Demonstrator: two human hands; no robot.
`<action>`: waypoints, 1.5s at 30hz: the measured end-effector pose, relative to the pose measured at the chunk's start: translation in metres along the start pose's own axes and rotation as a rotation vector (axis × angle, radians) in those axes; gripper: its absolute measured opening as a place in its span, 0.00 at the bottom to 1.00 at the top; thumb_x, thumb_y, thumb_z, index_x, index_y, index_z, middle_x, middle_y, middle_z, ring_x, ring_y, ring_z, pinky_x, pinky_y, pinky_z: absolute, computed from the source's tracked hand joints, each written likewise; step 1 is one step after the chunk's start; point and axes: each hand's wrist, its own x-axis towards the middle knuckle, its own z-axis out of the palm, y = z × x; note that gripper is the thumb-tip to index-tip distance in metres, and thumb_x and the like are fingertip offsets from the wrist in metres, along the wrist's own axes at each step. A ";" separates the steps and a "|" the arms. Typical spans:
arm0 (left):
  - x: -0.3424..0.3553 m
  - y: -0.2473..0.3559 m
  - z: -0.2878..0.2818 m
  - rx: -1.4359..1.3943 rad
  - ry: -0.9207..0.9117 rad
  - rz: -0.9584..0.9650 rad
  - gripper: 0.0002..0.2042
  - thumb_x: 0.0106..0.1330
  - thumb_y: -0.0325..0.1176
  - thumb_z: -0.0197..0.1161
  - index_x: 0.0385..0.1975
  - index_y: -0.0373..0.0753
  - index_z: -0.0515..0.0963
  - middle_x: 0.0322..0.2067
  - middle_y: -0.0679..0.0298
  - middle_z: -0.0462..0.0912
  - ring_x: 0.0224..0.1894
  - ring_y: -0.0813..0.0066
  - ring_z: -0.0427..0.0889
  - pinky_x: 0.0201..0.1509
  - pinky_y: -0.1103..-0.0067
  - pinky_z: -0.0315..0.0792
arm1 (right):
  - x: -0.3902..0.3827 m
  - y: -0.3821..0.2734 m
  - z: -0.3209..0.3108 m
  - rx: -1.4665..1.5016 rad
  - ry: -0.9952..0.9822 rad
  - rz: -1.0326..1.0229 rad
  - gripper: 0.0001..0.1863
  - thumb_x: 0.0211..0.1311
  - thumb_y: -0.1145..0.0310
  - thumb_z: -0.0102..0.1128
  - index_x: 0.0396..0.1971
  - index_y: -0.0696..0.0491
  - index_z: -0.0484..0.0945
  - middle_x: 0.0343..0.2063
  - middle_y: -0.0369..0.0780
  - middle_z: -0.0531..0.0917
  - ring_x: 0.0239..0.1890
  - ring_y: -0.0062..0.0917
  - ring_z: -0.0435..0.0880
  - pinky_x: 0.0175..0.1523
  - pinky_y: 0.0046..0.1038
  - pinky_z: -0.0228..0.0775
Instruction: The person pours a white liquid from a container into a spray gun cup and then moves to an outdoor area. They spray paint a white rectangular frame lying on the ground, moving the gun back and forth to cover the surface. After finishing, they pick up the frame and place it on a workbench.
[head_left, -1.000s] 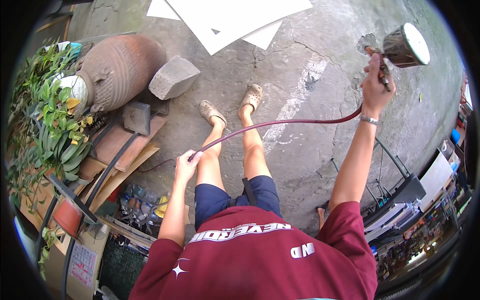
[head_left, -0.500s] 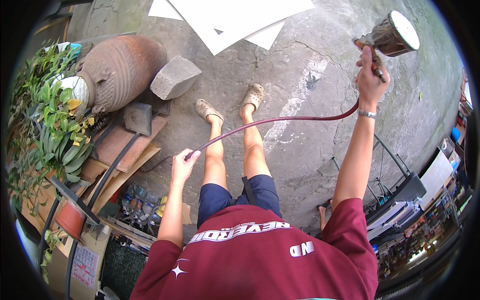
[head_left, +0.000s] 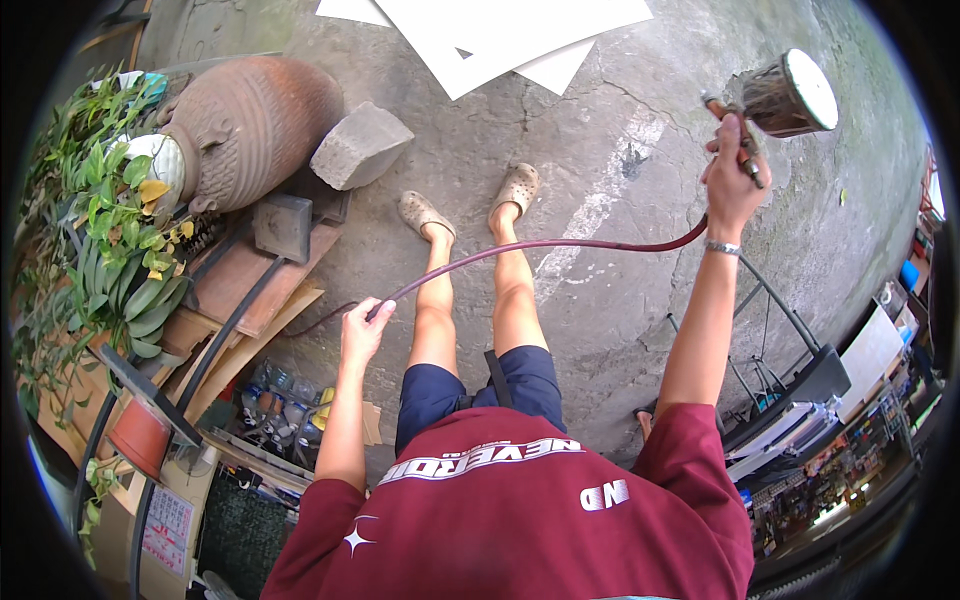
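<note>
My right hand [head_left: 732, 178], at the upper right, grips a spray gun [head_left: 748, 150] with a metal cup [head_left: 788, 95] on it, tipped sideways and showing a white round end. A dark red hose [head_left: 560, 243] runs from below that hand in an arc across my legs. My left hand [head_left: 360, 322], lower and to the left, is closed round the hose beside my left knee. Beyond my feet, large white sheets [head_left: 510, 30] lie overlapping on the cracked concrete floor [head_left: 630, 260].
At left are a tipped clay jar [head_left: 250, 130], a concrete block [head_left: 360, 145], plants [head_left: 130, 300], boards [head_left: 260, 280] and plastic bottles [head_left: 280, 400]. At right stand metal frames [head_left: 790, 320] and stacked panels [head_left: 860, 370]. Another person's foot [head_left: 645, 418] shows behind my right arm.
My right hand and the spray gun have moved a little to the left. The floor objects sit slightly higher and farther right in the picture. My left hand still holds the hose.
</note>
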 end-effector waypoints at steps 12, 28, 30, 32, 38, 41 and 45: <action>-0.005 -0.046 -0.064 0.087 0.081 0.009 0.17 0.64 0.42 0.72 0.27 0.32 0.79 0.15 0.67 0.67 0.21 0.82 0.64 0.25 0.77 0.62 | -0.119 -0.054 0.049 0.004 -0.189 -0.066 0.09 0.67 0.67 0.68 0.40 0.57 0.87 0.18 0.32 0.78 0.20 0.12 0.68 0.26 0.19 0.61; -0.014 -0.053 -0.069 0.127 0.062 0.010 0.17 0.60 0.42 0.75 0.26 0.33 0.79 0.16 0.63 0.69 0.20 0.78 0.66 0.25 0.75 0.63 | -0.128 -0.091 0.067 -0.045 -0.366 -0.151 0.07 0.61 0.71 0.72 0.32 0.58 0.83 0.19 0.40 0.79 0.18 0.18 0.74 0.26 0.23 0.67; -0.013 -0.043 -0.058 0.097 0.054 0.036 0.17 0.60 0.41 0.75 0.26 0.33 0.79 0.16 0.64 0.69 0.20 0.79 0.65 0.25 0.75 0.63 | -0.109 -0.076 0.064 -0.058 -0.298 -0.172 0.07 0.62 0.71 0.72 0.33 0.59 0.84 0.17 0.39 0.79 0.18 0.16 0.72 0.26 0.22 0.66; -0.012 -0.030 -0.048 0.078 0.028 0.033 0.16 0.61 0.40 0.74 0.26 0.33 0.79 0.16 0.66 0.68 0.21 0.81 0.64 0.25 0.77 0.62 | -0.088 -0.057 0.059 -0.112 -0.234 -0.200 0.08 0.64 0.67 0.70 0.34 0.58 0.86 0.15 0.35 0.75 0.18 0.14 0.68 0.25 0.21 0.62; -0.008 0.009 -0.016 0.023 -0.030 0.035 0.15 0.64 0.39 0.72 0.27 0.33 0.79 0.16 0.69 0.68 0.23 0.83 0.65 0.27 0.78 0.62 | -0.019 -0.006 0.038 -0.189 -0.109 -0.233 0.14 0.68 0.60 0.67 0.38 0.58 0.87 0.15 0.33 0.74 0.20 0.13 0.72 0.26 0.19 0.63; -0.006 0.024 -0.002 0.018 -0.051 0.046 0.14 0.65 0.39 0.71 0.28 0.34 0.80 0.16 0.67 0.70 0.22 0.83 0.66 0.26 0.78 0.63 | 0.014 0.018 0.023 -0.267 -0.092 -0.204 0.17 0.70 0.58 0.65 0.43 0.58 0.88 0.19 0.34 0.84 0.22 0.14 0.81 0.29 0.18 0.70; 0.000 0.049 0.009 -0.004 -0.083 0.037 0.14 0.66 0.40 0.71 0.29 0.34 0.81 0.16 0.67 0.70 0.22 0.84 0.66 0.25 0.79 0.63 | 0.055 0.038 0.008 -0.179 -0.023 -0.107 0.14 0.70 0.58 0.66 0.42 0.53 0.90 0.22 0.31 0.85 0.18 0.11 0.72 0.26 0.18 0.66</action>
